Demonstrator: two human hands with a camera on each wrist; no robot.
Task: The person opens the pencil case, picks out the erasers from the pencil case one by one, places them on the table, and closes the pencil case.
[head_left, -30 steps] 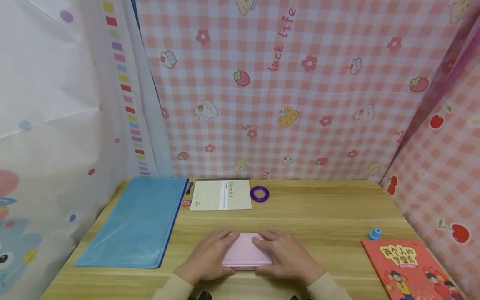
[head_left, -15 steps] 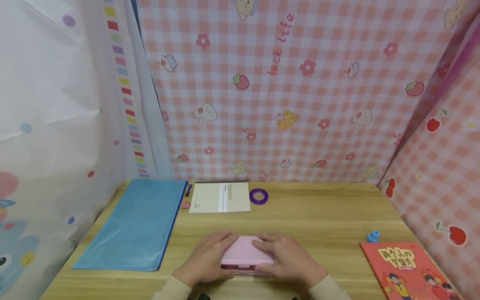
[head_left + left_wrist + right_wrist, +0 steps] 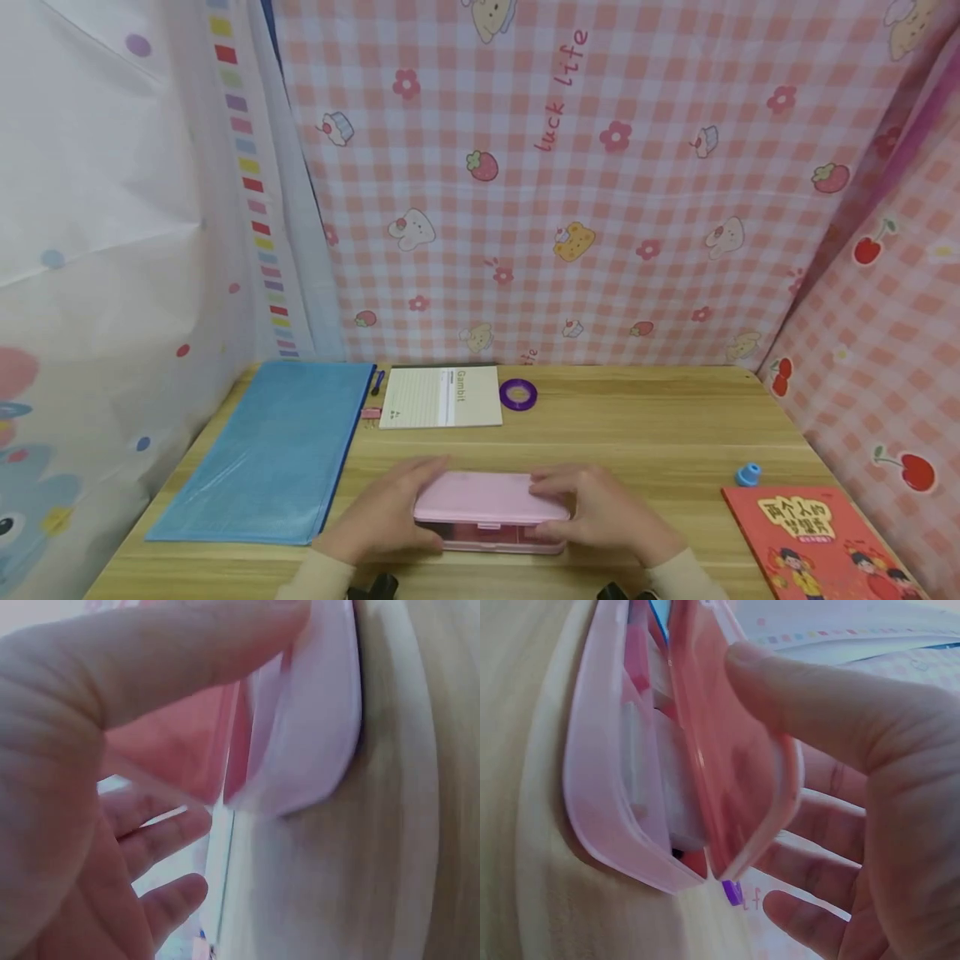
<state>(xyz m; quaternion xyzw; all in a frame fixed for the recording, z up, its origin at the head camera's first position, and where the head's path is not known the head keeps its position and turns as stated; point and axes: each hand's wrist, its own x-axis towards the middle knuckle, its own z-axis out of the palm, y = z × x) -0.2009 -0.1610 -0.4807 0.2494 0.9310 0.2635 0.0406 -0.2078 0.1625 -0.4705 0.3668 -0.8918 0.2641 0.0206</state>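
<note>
A flat, pale pink plastic case with rounded corners (image 3: 491,510) lies on the light wooden worktop (image 3: 645,433) near its front edge, long side across. The lid is hinged up a little at the front; a dark gap shows under it, with a small pink clasp at the middle. The right wrist view shows the lid translucent and parted from the tray, with pink and white contents inside, too blurred to name.

The left hand (image 3: 382,517) holds the case's left end, grip closed on it, thumb on the front edge of the lid. The right hand (image 3: 600,512) holds the case's right end, grip likewise closed on it, fingers over the top and thumb at the lid edge.

Relative to the pink case: left of it, a flat blue mesh zip pouch (image 3: 273,450). Behind it, a cream notepad with ruled lines (image 3: 441,397); just left of the notepad, a small pink binder clip (image 3: 370,412); just right of it, a purple tape ring (image 3: 518,393). Well to the right, a small blue cap-shaped item (image 3: 747,475) and, near that, a red book with cartoon figures (image 3: 813,537).

Nothing lies between the hands and the case.
</note>
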